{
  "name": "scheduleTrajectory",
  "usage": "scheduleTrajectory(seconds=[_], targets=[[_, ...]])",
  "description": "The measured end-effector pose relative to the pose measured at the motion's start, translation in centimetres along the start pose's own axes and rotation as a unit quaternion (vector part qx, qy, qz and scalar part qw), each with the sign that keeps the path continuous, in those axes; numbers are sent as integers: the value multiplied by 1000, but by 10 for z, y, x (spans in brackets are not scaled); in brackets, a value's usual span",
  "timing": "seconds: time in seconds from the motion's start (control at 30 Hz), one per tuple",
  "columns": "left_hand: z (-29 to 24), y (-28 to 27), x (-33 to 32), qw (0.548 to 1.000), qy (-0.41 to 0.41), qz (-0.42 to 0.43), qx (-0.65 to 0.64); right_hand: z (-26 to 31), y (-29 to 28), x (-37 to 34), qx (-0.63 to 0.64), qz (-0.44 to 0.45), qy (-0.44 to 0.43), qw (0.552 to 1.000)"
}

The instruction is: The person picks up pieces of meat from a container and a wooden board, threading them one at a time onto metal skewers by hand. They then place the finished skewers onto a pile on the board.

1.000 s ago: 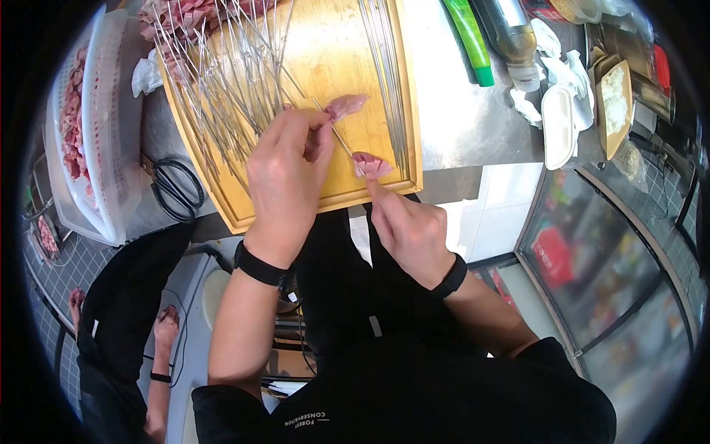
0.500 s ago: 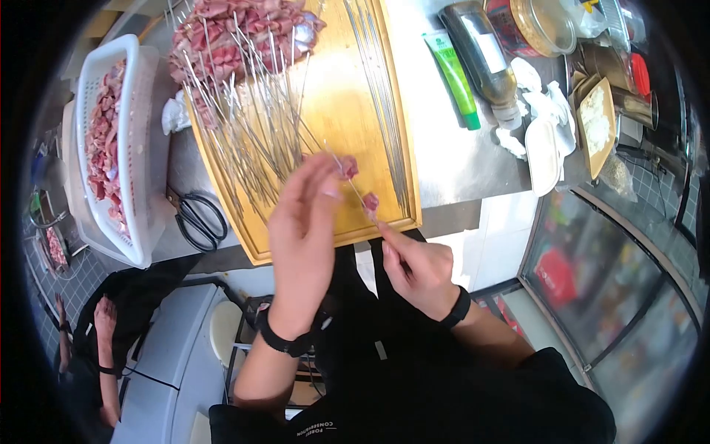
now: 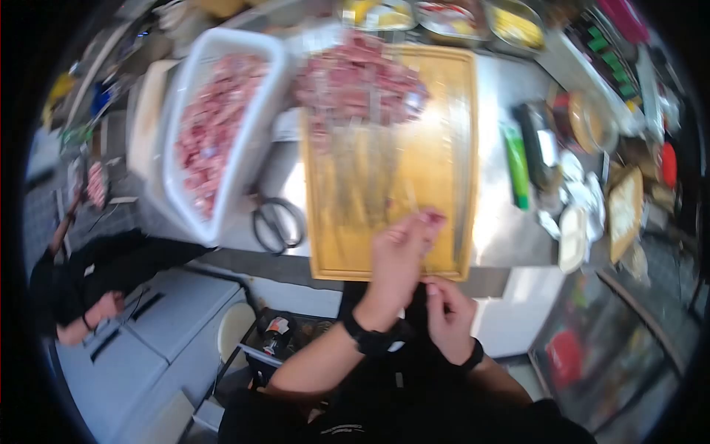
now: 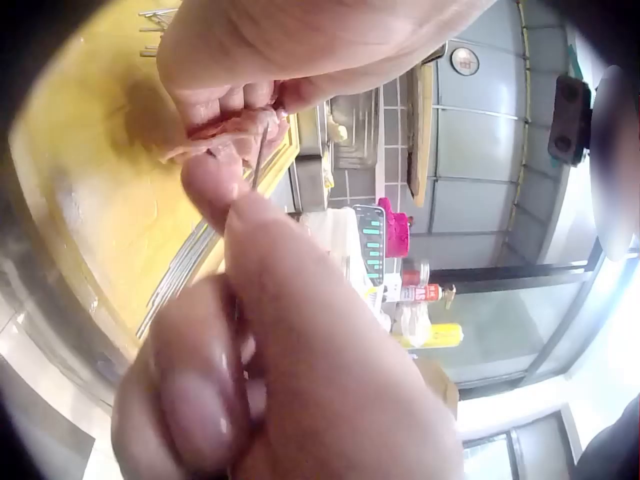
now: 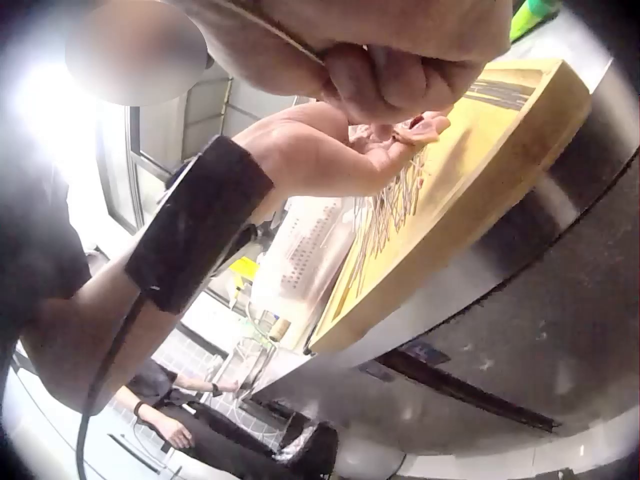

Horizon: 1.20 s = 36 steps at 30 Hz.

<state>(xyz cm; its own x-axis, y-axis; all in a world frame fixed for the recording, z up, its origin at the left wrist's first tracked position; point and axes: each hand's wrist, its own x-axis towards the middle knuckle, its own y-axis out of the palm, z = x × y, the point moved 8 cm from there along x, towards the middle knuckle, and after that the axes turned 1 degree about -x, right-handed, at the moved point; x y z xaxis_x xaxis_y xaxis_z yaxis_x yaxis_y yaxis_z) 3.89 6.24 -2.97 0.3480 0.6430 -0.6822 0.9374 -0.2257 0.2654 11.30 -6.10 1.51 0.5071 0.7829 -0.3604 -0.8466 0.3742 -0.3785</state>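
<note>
Pinching one piece of raw pink meat (image 4: pixel 238 130) between fingers and thumb of the left hand (image 3: pixel 398 255), over the lower right part of one yellow wooden board (image 3: pixel 429 170). Gripping one thin metal skewer (image 4: pixel 261 160) with curled fingers in the right hand (image 3: pixel 452 318), just outside the board's near edge. Running that skewer up to the meat; cannot tell whether right through it. Bearing on the board, farther out, one heap of raw meat (image 3: pixel 359 85) at the far left, with a spread of loose skewers (image 3: pixel 347 174) below it, and one row of skewers (image 3: pixel 460 170) along the right side; too blurred to count either lot, or the pieces in the heap. Counting, left of the board on the steel desk (image 3: pixel 499 244), one pair of black-handled scissors (image 3: pixel 275 222) and, beyond, one white basket (image 3: pixel 255 144) full of cut meat. Counting, to the right, one green tube (image 3: pixel 516 166), one dark bottle (image 3: pixel 538 148) beside it, one round jar (image 3: pixel 588 122), crumpled white tissues (image 3: pixel 572 167) in no clear number, one white dish (image 3: pixel 572 240) and one tan tray (image 3: pixel 634 180) with something white inside. Lining up three metal containers (image 3: pixel 452 34) behind the board. Standing well apart at far left, one other person (image 3: pixel 96 281) in black.
</note>
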Motion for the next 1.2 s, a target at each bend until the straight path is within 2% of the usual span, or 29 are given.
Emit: scheduleTrajectory(seconds=[0.1,0.17,0.23,0.3,0.37,0.4,0.47,0.5,0.57,0.6,0.67,0.7,0.77,0.8,0.83,0.9,0.93,1.0,1.03,1.1,1.13,1.17,1.2], targets=[[-11,6,-4,998,56,-3,2,-2,2,14,12,-13,-8,1000],[-27,-6,-6,998,58,-9,35,-2,-1,20,17,1,-17,1000],[-60,-29,-13,991,113,-27,64,0,-10,21,35,7,3,999],[-130,-58,-28,979,162,-23,120,-1,-19,20,76,-14,-11,997],[-190,-108,-44,914,267,-165,258,-4,-28,20,110,-16,7,994],[-216,-123,-50,878,308,-210,300,-8,-34,21,105,-21,-4,994],[-245,-159,-45,784,301,-280,465,-4,-41,25,92,-37,-18,995],[-251,-168,-38,752,311,-272,513,-2,-43,26,79,-46,-37,995],[-246,-188,-15,717,312,-190,594,-8,-49,28,83,-45,-24,995],[-252,-194,-14,716,313,-191,593,-12,-50,29,87,-45,-11,995],[-244,-202,0,781,236,-132,563,-12,-49,32,85,-43,-22,995],[-248,-196,0,783,234,-130,561,-11,-50,30,82,-40,-31,995],[-248,-194,-1,811,109,-128,561,-10,-52,27,84,-35,-15,996],[-252,-189,-2,777,170,-111,596,-10,-51,27,90,-34,-3,995],[-254,-191,-2,777,170,-112,596,-10,-50,27,89,-34,-3,995],[-259,-174,-5,692,250,-76,673,-13,-49,25,73,-41,-4,997],[-259,-169,-7,693,250,-76,672,-13,-50,25,71,-41,-3,997],[-256,-178,-8,781,143,-133,593,-14,-49,25,71,-37,-2,997],[-255,-183,-7,779,142,-138,595,-15,-49,26,75,-33,-2,997],[-256,-177,-7,745,251,-75,613,-21,-52,27,77,-29,3,997],[-256,-175,-8,719,283,-75,630,-21,-50,28,76,-27,-15,997],[-258,-176,-8,719,283,-77,630,-21,-48,29,76,-26,-16,997],[-256,-175,-6,733,243,-70,631,-21,-49,30,81,-28,-15,996]])
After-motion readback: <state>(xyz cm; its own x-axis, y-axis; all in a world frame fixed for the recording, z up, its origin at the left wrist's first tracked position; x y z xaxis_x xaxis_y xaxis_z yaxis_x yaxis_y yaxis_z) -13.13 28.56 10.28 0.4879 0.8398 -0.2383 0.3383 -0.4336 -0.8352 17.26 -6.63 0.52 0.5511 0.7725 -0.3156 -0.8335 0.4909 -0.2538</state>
